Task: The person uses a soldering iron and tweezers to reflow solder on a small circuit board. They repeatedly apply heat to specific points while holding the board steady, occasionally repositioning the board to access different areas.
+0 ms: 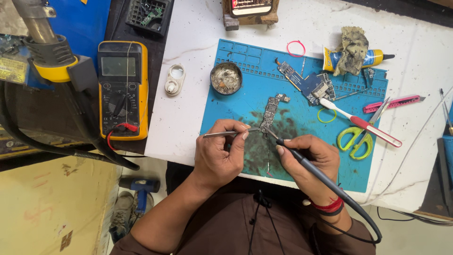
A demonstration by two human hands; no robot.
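Head view: narrow circuit board (270, 111) lies flat on the blue work mat (236, 113), left of the mat's centre, long axis running toward the near edge of the table (188, 94). Left hand (218, 153) is clenched around metal tweezers (230, 133), held roughly level, tips meeting the board's near end. Right hand (309, 158) grips a dark soldering iron (302, 158) like a pen; its tip comes in at the same near end of the board, just beside the tweezer tips. The iron's cable runs back past the right wrist, which wears red and black bands. The mat under the board is darkly stained.

On the mat beyond the board: round tin of solder residue (226, 78) near the mat's far left corner; a second, larger circuit board (311, 85) toward the far middle. Toothbrush with red-and-white handle (358, 122) lies diagonally right of centre, over green-handled scissors (356, 137). Small yellow-green ring (325, 115) just left of the brush.

Off the mat: pink ring (296, 48) and glue tube with crumpled rag (354, 54) at the far edge; pink utility knife (394, 103) toward the right edge. Yellow multimeter (122, 89) sits beyond the table's left edge, small white oval part (174, 79) between it and the mat.
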